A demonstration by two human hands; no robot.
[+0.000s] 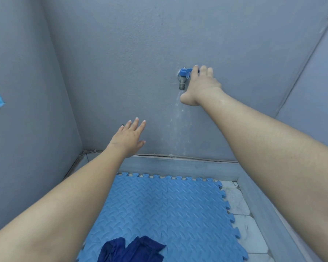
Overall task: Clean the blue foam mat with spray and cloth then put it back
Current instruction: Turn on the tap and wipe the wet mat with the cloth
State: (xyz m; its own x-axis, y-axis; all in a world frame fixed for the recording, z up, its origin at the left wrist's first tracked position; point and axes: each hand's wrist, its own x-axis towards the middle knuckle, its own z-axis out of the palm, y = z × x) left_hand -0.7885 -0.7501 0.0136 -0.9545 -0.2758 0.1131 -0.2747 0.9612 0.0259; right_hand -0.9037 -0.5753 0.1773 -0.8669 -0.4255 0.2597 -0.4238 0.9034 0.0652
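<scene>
The blue foam mat, made of interlocking tiles, lies flat on the floor below me. A crumpled dark blue cloth sits on its near edge. My right hand reaches up to a wall tap. Its straight fingers rest on the tap's blue lever and the thumb hangs apart below. My left hand hovers in front of the wall with its fingers spread, holding nothing. No spray bottle is in view.
Grey walls close in at the front, left and right. A low grey kerb runs along the far and right sides of the mat. Pale tiles show to the right of the mat. Faint wet streaks mark the wall under the spout.
</scene>
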